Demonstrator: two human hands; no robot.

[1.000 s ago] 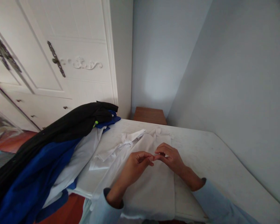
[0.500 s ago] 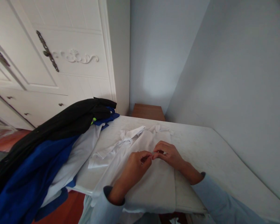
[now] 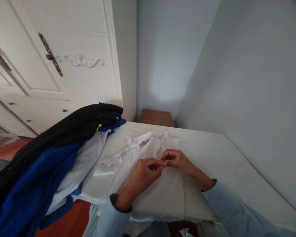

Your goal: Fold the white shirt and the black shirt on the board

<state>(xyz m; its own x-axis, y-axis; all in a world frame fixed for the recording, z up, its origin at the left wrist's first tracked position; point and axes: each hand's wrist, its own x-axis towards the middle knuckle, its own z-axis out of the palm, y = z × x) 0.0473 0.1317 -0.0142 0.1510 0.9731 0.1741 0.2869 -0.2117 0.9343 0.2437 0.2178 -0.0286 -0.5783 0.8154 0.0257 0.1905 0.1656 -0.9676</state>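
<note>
A white garment lies spread over the white table, its sleeve bunched toward the far left and its lower edge reaching the table's near side. Above its middle, my left hand is closed in a pinch, thumb against forefinger. My right hand pinches as well, its fingertips meeting those of the left. Whatever is between the fingertips is too small to make out. Both wrists come out of light blue sleeves with dark cuffs.
Black and blue garments, with a white one among them, hang over the left side of the table. A white wardrobe stands behind. Beyond the far edge is a brown wooden piece; grey walls close the right.
Both hands stay pinched together over the white garment, with slight shifts of the fingers. The garment has hardly moved.
</note>
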